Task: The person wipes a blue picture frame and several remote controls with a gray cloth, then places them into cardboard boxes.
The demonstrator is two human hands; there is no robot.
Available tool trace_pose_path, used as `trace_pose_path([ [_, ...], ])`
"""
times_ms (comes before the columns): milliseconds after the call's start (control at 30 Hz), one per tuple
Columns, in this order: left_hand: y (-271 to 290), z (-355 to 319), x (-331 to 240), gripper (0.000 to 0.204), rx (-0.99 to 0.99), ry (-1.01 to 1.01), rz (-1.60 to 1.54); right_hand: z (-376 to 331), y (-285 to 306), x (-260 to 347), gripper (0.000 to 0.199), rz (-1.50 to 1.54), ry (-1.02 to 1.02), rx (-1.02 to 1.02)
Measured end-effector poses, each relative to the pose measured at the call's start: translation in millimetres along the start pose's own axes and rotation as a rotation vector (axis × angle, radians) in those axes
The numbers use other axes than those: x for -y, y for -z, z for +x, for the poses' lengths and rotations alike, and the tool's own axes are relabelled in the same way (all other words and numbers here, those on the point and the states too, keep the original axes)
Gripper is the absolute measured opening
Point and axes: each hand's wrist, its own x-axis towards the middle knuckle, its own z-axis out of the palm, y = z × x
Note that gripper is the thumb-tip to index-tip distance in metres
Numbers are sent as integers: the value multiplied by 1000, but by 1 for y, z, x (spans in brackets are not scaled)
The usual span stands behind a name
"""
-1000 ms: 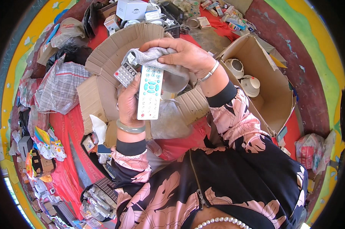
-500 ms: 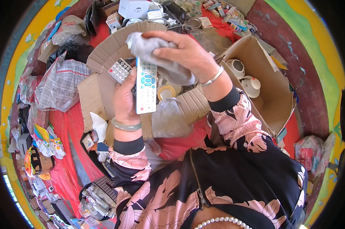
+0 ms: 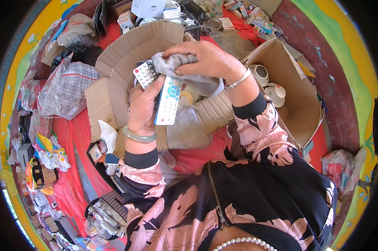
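We look down on our own two hands, raised over an open cardboard box (image 3: pixel 113 71) on a red cloth (image 3: pixel 72 138).

Our left hand (image 3: pixel 143 109) is closed around two remote controls, thumb across the front. The white remote (image 3: pixel 169 100), with teal buttons, sits near the middle of the view. A second, grey remote (image 3: pixel 145 74) with rows of small buttons fans out behind it toward eleven o'clock.

Our right hand (image 3: pixel 205 60) is clenched on a crumpled grey cloth (image 3: pixel 172 63), pressing it onto the top end of the white remote.

Compared with a second ago, the cloth has travelled. Then it covered the grey remote at the upper left and left the white one bare. Now it sits bunched over the white remote's head, and the grey remote's keypad is uncovered. The right hand has also slid from one o'clock toward twelve. We judge that the wiping has passed from one remote to the other, with the white one's lower half not yet reached.

The white remote's long axis runs nearly vertical in the view, leaning slightly: its top end points to about one o'clock, under the cloth, and its bottom end to about seven o'clock, toward our body. Its button face is turned up to us.

At three o'clock a second open box (image 3: pixel 297 108) holds white round fittings (image 3: pixel 269 83).
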Motion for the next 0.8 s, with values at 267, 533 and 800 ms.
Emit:
trace_pose_path([
  [267, -1, 2, 11, 37, -39, -19, -4, 1, -2, 6, 38, 110, -171, 56],
  [533, -1, 2, 9, 35, -28, 26, -86, 0, 0, -1, 44, 244, -225, 124],
  [800, -1, 1, 9, 44, -28, 40, -2, -2, 4, 0, 51, 136, -175, 101],
])
